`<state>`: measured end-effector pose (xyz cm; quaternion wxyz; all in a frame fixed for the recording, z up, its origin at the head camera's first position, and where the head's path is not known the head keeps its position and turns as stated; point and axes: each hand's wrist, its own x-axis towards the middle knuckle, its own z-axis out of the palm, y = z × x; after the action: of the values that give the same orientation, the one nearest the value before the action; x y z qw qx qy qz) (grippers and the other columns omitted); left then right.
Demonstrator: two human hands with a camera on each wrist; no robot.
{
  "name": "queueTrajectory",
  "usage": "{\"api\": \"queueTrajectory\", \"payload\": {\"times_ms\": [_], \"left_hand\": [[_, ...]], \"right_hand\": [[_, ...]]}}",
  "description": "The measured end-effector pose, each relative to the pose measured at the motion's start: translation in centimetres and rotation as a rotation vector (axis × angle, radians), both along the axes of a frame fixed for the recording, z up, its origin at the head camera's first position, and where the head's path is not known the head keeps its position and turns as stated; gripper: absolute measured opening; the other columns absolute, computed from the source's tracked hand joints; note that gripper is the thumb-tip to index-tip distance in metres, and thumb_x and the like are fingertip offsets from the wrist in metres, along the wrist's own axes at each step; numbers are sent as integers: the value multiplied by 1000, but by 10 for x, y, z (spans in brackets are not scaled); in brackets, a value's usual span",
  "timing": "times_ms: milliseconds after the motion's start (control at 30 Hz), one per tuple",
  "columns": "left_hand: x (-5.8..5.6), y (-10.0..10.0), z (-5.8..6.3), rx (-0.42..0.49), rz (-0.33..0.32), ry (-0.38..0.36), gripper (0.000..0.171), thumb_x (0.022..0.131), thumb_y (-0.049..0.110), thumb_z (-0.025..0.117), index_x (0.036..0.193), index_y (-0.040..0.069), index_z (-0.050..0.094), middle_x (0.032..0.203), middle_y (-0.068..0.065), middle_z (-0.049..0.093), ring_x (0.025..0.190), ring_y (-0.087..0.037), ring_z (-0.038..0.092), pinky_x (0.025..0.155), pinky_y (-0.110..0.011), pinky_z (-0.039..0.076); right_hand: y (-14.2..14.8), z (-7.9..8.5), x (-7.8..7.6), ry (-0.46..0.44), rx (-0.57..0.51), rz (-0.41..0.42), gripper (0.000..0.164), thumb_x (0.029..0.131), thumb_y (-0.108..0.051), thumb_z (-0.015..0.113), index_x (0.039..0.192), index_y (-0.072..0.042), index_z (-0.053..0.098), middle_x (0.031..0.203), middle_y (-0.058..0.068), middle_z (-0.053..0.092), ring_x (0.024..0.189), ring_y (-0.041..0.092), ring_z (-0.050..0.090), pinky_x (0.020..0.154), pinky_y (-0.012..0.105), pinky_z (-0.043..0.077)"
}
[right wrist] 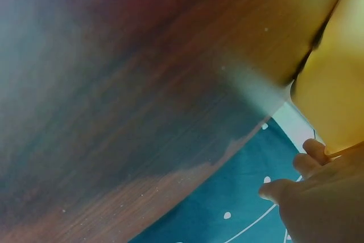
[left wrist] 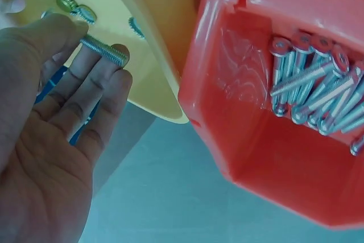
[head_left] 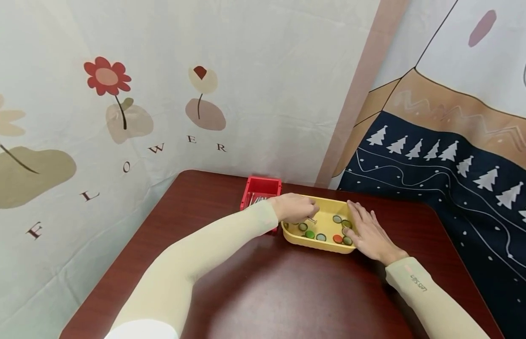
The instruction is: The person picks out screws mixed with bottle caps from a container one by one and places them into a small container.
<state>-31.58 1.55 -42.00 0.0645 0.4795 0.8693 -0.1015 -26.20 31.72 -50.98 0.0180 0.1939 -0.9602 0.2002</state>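
My left hand [head_left: 294, 208] is over the left part of a yellow plastic basin [head_left: 319, 245]. Between its thumb and fingers it pinches a silver bolt [left wrist: 105, 49], whose threaded end sticks out past the fingertips. Several bottle caps lie on the basin floor, among them a green cap [head_left: 309, 234] and a red-orange cap [head_left: 337, 238]. With fingers extended, my right hand [head_left: 370, 235] rests at the basin's right rim. The right wrist view shows part of that hand beside the yellow wall, the rest being out of frame.
A red bin [left wrist: 210, 135] stands just left of the basin, partly behind my left forearm in the head view. Several silver bolts [left wrist: 310, 78] lie in it. Both containers are near the back of the dark red-brown table [head_left: 288, 292], before a printed curtain [head_left: 263, 84].
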Motion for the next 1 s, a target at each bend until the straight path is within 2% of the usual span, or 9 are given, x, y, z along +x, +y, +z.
{"api": "queueTrajectory", "payload": {"times_ms": [267, 467, 633, 800, 1000], "left_hand": [[-1, -9, -6, 170, 105, -36, 24, 118, 20, 68, 140, 13, 72, 134, -3, 74, 113, -14, 74, 103, -28, 65], [2, -19, -12, 349, 210, -143, 28, 115, 14, 70, 143, 12, 69, 135, -5, 74, 110, -14, 70, 100, -28, 64], [8, -29, -12, 473, 259, -207, 44, 113, 12, 73, 155, 15, 62, 127, -6, 74, 108, -14, 71, 95, -28, 64], [12, -34, -20, 583, 253, -196, 42, 112, 8, 73, 153, 14, 67, 118, -8, 74, 106, -14, 72, 95, -28, 64], [14, -43, -23, 752, 331, -179, 39, 109, 5, 75, 148, 10, 70, 113, -9, 74, 99, -17, 72, 90, -27, 65]], "right_hand": [[-2, 0, -2, 10, 9, -1, 88, 115, -31, 63, 185, -2, 19, 191, 26, 26, 178, 55, 21, 139, 86, 14], [-2, 0, 0, 8, 14, -12, 88, 115, -30, 63, 185, -2, 19, 191, 26, 26, 178, 55, 21, 139, 86, 15], [-3, -1, 1, 16, 12, -12, 88, 114, -31, 64, 185, -3, 19, 191, 26, 26, 177, 55, 22, 138, 86, 15], [-2, -3, 2, 5, 12, -22, 88, 114, -32, 63, 185, -3, 19, 191, 26, 25, 178, 55, 21, 138, 86, 15], [-2, -2, 1, 10, 17, -21, 88, 115, -32, 63, 185, -3, 20, 191, 26, 26, 178, 55, 21, 138, 86, 16]]}}
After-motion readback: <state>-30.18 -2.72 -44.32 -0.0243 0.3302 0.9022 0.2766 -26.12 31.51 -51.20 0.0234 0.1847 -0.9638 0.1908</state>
